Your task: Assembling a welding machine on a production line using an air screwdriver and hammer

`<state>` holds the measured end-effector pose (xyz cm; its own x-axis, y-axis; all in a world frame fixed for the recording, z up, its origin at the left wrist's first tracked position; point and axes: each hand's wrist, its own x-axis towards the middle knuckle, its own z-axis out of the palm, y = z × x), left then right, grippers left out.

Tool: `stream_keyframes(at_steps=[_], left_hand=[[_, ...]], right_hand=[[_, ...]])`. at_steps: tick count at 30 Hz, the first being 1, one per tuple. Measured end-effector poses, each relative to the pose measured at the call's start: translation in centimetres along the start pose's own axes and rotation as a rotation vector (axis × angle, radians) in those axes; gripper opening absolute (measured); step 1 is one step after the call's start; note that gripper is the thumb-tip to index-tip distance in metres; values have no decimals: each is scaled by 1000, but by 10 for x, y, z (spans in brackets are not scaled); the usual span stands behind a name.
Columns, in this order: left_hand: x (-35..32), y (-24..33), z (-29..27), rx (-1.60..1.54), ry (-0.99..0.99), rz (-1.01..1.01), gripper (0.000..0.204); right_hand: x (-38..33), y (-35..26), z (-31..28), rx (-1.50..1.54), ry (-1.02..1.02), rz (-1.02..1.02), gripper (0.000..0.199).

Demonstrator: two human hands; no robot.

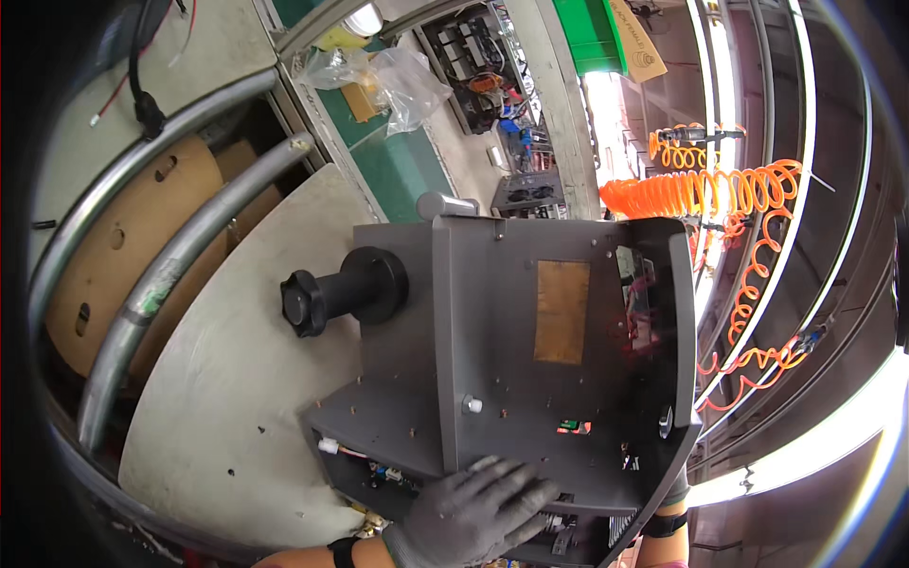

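Note:
A dark grey metal housing (492, 312) with upright side walls stands in front of me. My left hand (478, 511), in a grey glove, lies across its near lower edge with the fingers stretched out. At the housing's right side is my right hand (678, 488); only a bit of glove and the wrist show, and its fingers are hidden behind the wall. A black knob on a thick spindle (327, 295) sticks out to the left. On the inner panel is a brown rectangular patch (561, 312). A white connector (329, 445) and wiring show in the near opening.
The housing sits on a grey metal table (227, 426). Curved metal tubes (180, 256) and brown cardboard (133, 246) lie to the left. Beyond stands a bench with a plastic bag (407, 85) and an electronics unit (473, 66). Orange coiled hoses (701, 189) hang at right, near a green bin (587, 38).

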<state>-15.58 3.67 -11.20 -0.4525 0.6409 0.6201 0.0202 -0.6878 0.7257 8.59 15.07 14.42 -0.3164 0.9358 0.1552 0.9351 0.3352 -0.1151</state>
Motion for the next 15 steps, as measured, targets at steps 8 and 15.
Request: stream_keyframes(at_steps=[8, 15], left_hand=[[-12, -3, 30, -65, -35, -51, 22], [-20, 1, 44, 2, -146, -91, 23]], right_hand=[[-69, 96, -20, 247, -3, 312, 31], [-163, 185, 61, 697, -207, 702, 30]])
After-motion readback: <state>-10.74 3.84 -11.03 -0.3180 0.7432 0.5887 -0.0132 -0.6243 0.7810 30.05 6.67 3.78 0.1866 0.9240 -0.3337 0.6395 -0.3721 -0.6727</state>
